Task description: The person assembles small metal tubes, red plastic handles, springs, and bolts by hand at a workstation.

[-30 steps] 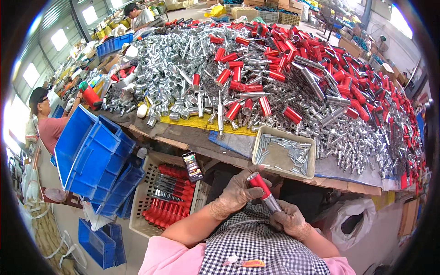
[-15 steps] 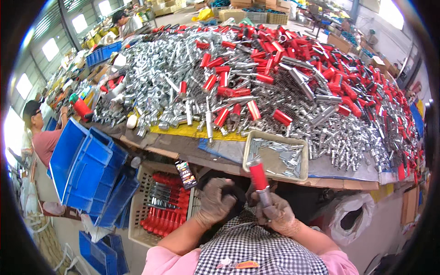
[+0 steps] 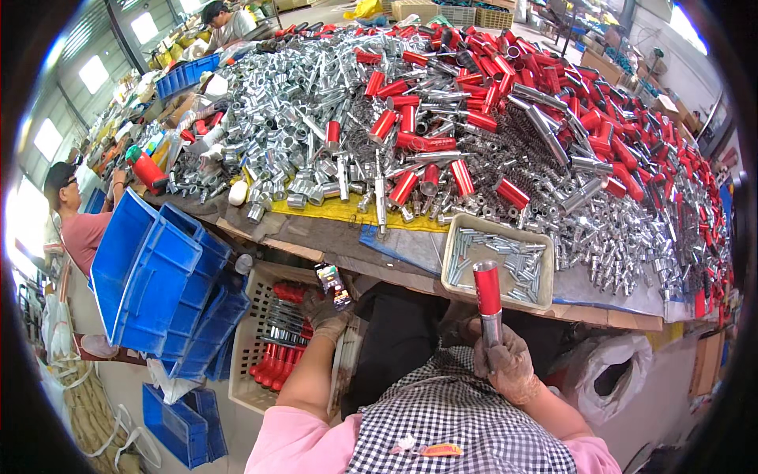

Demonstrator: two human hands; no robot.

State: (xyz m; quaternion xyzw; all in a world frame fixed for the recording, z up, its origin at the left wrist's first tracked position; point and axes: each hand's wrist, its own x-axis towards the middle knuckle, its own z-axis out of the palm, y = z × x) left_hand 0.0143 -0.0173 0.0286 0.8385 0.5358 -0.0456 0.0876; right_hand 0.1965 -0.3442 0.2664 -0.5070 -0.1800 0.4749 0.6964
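Note:
My right hand (image 3: pixel 508 365), in a grey work glove, is wrapped round the silver lower part of a red-and-silver metal tube (image 3: pixel 487 291). The tube stands nearly upright, its open end upward, in front of a shallow cream tray (image 3: pixel 546 296) of thin metal pins. My left hand (image 3: pixel 327 314), also gloved, reaches to the far right corner of a cream slotted crate (image 3: pixel 245 379). Beside its fingers is a small dark printed box (image 3: pixel 333 285); the fingertips are hard to make out. Inside the crate lie rows of red-handled tools (image 3: pixel 276 365) with metal shafts.
A large heap of metal fittings (image 3: pixel 276 118), springs and red tubes (image 3: pixel 513 193) covers the table. Blue plastic bins (image 3: pixel 150 276) are stacked at the left, beside a seated person (image 3: pixel 79 221). Another person (image 3: pixel 233 28) works at the far left. A white plastic sack (image 3: pixel 584 395) stands at the right.
My left hand has moved left and away from my body, to the crate's corner. My right hand has brought the tube slightly right and more upright. The whole view has shifted a little.

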